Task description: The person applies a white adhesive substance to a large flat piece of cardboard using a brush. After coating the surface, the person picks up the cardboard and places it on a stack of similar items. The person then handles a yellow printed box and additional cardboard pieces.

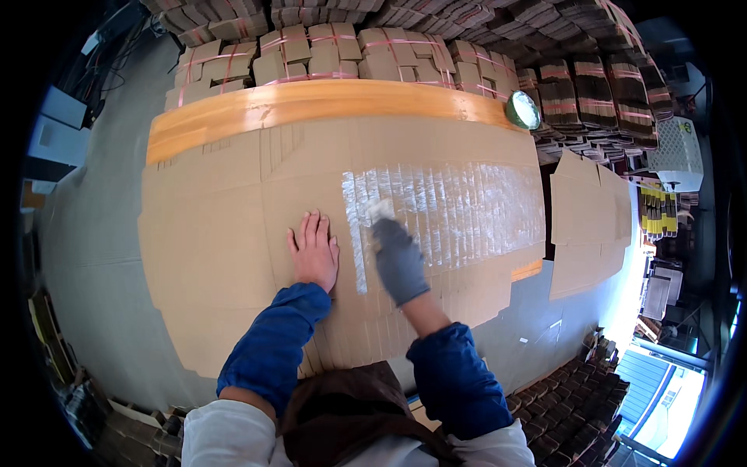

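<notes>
I can count two hands on this person: one left hand [315, 263] with five bare fingers [313, 226], and one right hand [399, 258] in one grey glove [406, 282]. There are two blue sleeves [272, 342], one at seven o'clock and one at five. I see one pale tool [380, 210], one big cardboard sheet [210, 233] and one orange tabletop [327, 99]. There is one green bowl [510, 114] at two o'clock and one smaller cardboard piece [591, 214] at three. At twelve, about four tied bundles [405, 56] make the front row. The brown stacks [595, 89] from one to two are too many to count.
</notes>
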The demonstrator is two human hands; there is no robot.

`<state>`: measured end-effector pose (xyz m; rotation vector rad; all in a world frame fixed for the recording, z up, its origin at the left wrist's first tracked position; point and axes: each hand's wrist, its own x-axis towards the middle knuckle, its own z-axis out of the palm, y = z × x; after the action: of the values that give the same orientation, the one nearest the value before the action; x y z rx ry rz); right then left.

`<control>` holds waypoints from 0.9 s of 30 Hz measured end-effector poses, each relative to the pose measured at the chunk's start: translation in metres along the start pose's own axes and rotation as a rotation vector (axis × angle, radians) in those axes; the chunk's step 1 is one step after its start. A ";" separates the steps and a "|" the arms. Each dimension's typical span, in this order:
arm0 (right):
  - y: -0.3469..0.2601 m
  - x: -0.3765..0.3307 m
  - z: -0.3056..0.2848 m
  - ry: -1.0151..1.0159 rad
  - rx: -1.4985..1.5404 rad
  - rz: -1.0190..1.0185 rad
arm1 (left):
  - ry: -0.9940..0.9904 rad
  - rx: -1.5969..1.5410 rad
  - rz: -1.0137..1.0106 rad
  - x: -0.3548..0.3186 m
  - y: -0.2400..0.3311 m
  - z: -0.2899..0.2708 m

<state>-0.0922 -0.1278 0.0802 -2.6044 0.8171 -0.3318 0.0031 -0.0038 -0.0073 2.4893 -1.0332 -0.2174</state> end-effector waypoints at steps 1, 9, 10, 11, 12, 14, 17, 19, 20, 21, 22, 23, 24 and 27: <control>0.019 0.012 -0.004 0.033 -0.006 0.069 | 0.006 0.006 -0.005 0.000 -0.001 -0.001; 0.037 0.032 -0.012 0.008 -0.048 0.161 | 0.005 0.023 -0.003 0.000 -0.002 -0.003; 0.038 0.039 -0.025 0.026 -0.016 0.262 | 0.004 0.019 0.000 0.000 -0.002 -0.004; 0.035 0.026 -0.023 0.096 0.069 0.192 | 0.012 0.022 0.000 0.003 -0.001 -0.003; 0.030 0.007 -0.010 0.162 -0.002 0.022 | 0.014 0.014 0.006 0.005 0.004 -0.001; 0.012 -0.016 0.001 0.078 0.034 0.009 | -0.001 0.022 0.002 -0.001 0.003 0.001; 0.040 -0.007 -0.014 0.083 0.010 0.164 | -0.009 0.048 -0.013 -0.004 -0.004 0.001; 0.027 -0.009 -0.037 0.040 0.101 0.304 | 0.003 0.062 -0.014 0.000 -0.004 0.001; 0.019 -0.032 -0.027 0.058 0.154 0.195 | 0.010 0.056 -0.005 0.002 0.001 0.003; 0.008 -0.046 -0.023 0.052 0.150 0.146 | 0.010 0.052 -0.001 0.000 0.002 0.004; -0.003 -0.055 -0.018 0.047 0.155 0.091 | 0.016 0.058 0.001 0.000 0.001 0.004; -0.008 -0.058 -0.018 0.044 0.155 0.032 | 0.017 0.048 0.006 0.004 0.002 0.004; -0.002 -0.052 -0.025 0.052 0.137 0.095 | 0.016 0.052 0.001 0.003 0.000 0.003; 0.021 -0.040 -0.045 0.049 0.154 0.274 | 0.004 0.054 -0.014 0.000 -0.001 0.004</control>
<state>-0.1498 -0.1337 0.1071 -2.3135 1.1040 -0.3637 0.0022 -0.0048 -0.0112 2.5446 -1.0334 -0.1909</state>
